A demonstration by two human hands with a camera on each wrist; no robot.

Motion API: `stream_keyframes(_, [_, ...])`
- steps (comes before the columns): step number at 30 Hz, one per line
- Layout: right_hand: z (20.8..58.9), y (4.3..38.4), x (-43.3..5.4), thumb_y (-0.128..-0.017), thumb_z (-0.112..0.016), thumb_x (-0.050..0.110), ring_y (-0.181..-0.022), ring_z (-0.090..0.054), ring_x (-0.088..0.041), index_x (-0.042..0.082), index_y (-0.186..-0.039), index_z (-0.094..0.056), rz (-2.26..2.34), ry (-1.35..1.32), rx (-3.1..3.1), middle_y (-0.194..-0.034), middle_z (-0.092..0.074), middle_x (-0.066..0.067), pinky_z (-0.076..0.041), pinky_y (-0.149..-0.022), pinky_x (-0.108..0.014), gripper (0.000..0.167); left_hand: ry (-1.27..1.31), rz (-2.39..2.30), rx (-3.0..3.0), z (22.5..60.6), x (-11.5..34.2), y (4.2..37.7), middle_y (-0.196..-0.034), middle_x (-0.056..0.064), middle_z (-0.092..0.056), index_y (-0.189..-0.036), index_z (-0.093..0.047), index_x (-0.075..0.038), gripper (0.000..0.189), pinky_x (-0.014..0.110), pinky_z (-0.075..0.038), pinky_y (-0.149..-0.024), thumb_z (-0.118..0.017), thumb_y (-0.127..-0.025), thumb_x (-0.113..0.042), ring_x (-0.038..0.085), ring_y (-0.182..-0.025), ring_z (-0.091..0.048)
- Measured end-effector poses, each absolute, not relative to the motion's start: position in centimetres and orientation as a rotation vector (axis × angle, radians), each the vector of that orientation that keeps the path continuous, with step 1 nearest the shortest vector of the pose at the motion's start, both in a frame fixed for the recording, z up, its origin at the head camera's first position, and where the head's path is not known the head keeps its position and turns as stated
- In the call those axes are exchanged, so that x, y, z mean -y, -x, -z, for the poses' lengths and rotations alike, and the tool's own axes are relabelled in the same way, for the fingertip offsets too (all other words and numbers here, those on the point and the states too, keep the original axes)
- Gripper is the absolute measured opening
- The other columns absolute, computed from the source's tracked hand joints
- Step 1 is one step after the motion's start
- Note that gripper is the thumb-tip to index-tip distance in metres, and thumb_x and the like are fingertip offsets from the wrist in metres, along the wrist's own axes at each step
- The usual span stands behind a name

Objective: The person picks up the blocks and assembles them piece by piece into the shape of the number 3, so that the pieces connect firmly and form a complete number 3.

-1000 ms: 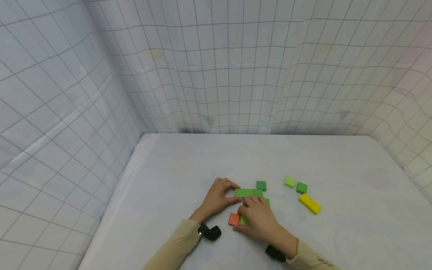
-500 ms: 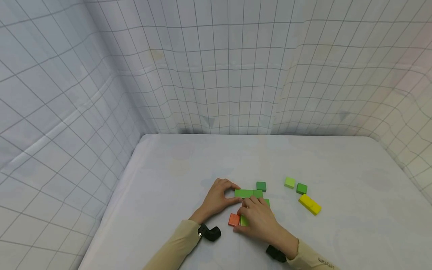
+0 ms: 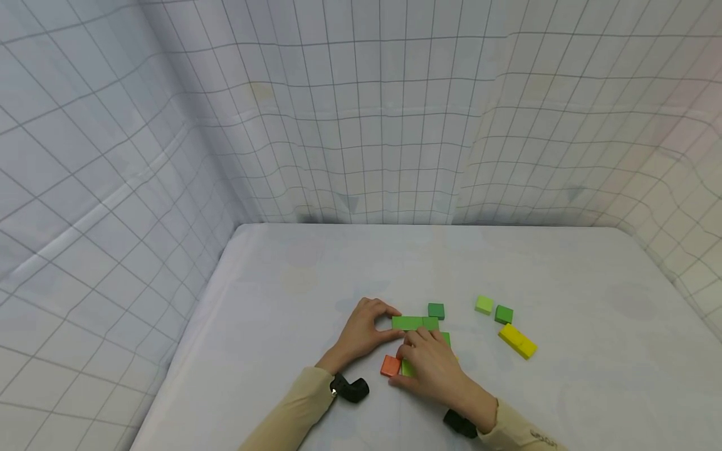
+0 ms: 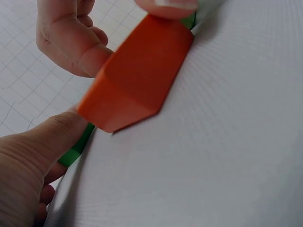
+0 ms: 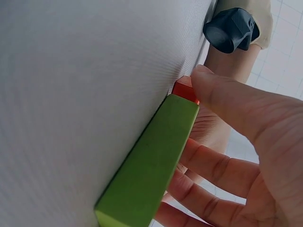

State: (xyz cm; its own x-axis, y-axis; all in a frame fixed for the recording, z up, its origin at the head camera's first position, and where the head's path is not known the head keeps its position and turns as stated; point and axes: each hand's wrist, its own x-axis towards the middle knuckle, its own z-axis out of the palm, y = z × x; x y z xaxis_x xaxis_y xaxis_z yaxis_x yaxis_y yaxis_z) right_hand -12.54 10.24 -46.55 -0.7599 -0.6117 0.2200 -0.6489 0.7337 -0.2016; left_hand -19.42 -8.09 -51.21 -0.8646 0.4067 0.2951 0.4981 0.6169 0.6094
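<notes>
Here, we pinch the long green block (image 3: 407, 323) in the left hand (image 3: 361, 332), while the right hand (image 3: 434, 368) seems, though partly hidden, to pinch the red block (image 3: 390, 366) beside the lime block (image 3: 408, 368). We're probably aligning blocks on the worktop (image 3: 316, 269); next calls for gentle, level nudging.

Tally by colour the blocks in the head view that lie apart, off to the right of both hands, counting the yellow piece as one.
Light green cube: 1
Darker green cube: 1
Yellow piece: 1
Total: 3
</notes>
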Motion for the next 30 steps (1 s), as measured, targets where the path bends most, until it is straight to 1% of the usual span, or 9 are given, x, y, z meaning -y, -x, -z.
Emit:
stream_keyframes(7, [46.62, 12.45, -10.27, -0.068, -0.082, 0.048, -0.082, -0.045, -0.014, 0.015, -0.081, -0.069, -0.418, -1.026, 2.762, -0.084, -0.052, 0.005, -0.035, -0.073, -0.036, 0.038, 0.775, 1.086, 2.686, 50.86, 8.10, 19.12, -0.100, -0.010, -0.061, -0.104, -0.070, -0.022, 0.036, 0.032, -0.039, -0.086, -0.077, -0.076, -0.044, 0.011, -0.097, -0.047])
stream_keyframes(22, [46.77, 12.45, -10.26, -0.068, -0.081, 0.049, -0.083, -0.045, -0.015, 0.015, -0.081, -0.069, -0.392, -1.027, 2.747, -0.083, -0.052, 0.005, -0.035, -0.074, -0.036, 0.038, 0.764, 1.091, 2.706, 51.03, 8.16, 19.27, -0.100, -0.012, -0.061, -0.104, -0.070, -0.022, 0.035, 0.031, -0.038, -0.087, -0.078, -0.076, -0.043, 0.010, -0.097, -0.046])
stream_keyframes(27, [46.57, 12.58, -10.42, -0.068, -0.081, 0.050, -0.083, -0.047, -0.015, 0.016, -0.083, -0.070, -0.402, -1.029, 2.789, -0.083, -0.053, 0.005, -0.038, -0.076, -0.038, 0.039, 0.772, 1.096, 2.693, 51.17, 8.15, 19.37, -0.099, -0.012, -0.061, -0.104, -0.070, -0.022, 0.036, 0.031, -0.038, -0.086, -0.078, -0.076, -0.044, 0.010, -0.096, -0.046])
stream_keyframes(30, [45.84, 13.01, -10.95, -0.069, -0.080, 0.050, -0.083, -0.049, -0.016, 0.015, -0.085, -0.072, -0.456, -1.016, 2.822, -0.085, -0.058, 0.005, -0.040, -0.077, -0.041, 0.039, 0.784, 1.090, 2.673, 51.14, 8.16, 19.41, -0.098, -0.011, -0.061, -0.104, -0.070, -0.021, 0.036, 0.031, -0.039, -0.085, -0.078, -0.076, -0.043, 0.010, -0.096, -0.046])
